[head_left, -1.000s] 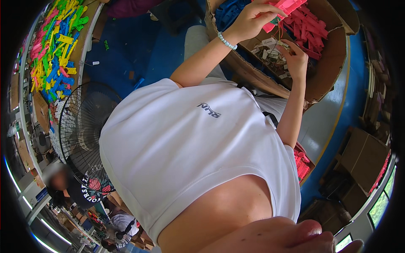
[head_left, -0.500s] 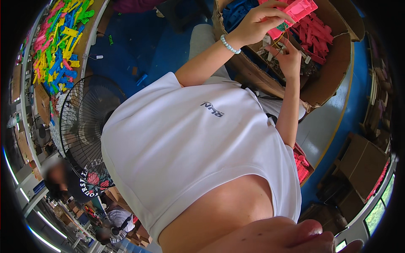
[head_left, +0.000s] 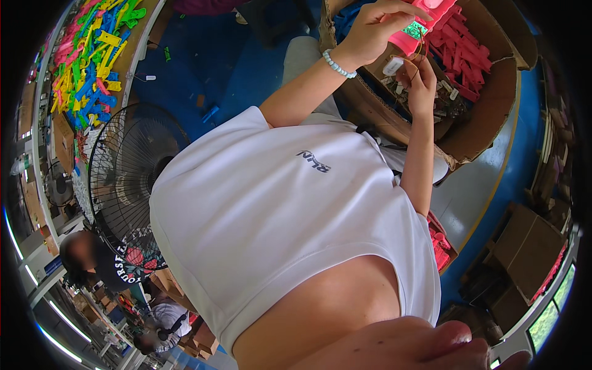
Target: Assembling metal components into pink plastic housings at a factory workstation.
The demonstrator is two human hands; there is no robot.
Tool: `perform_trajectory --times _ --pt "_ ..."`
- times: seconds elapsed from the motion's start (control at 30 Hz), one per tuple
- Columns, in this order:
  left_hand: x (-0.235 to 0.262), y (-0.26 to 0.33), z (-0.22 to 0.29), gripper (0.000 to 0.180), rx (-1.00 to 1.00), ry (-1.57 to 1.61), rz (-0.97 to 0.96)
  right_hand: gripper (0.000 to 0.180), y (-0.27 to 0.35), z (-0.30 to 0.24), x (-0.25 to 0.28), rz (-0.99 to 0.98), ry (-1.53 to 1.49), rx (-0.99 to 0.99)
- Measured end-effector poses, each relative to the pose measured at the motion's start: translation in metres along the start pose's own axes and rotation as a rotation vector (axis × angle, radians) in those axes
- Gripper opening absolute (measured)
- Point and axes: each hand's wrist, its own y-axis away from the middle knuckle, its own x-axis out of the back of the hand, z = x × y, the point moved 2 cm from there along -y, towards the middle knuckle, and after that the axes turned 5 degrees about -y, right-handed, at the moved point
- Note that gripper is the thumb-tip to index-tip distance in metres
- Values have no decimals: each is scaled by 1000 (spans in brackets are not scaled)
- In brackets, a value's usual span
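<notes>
Both hands grasp one pink plastic part [head_left: 425, 21] — left hand [head_left: 377, 24] its body, right hand [head_left: 422, 77] its thin wires [head_left: 419, 52].

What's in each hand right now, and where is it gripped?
The left hand holds a pink plastic piece by its lower end. The right hand pinches thin wires with a small white part hanging off that piece.
</notes>
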Motion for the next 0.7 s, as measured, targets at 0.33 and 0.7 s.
perform_trajectory --times 0.33,0.7 --pt "-15 -17 7 19 108 306 84 26 12 -10 4 -142 -238 86" --pt "-12 -21 1 19 62 235 92 49 25 -23 -3 -184 101 227"
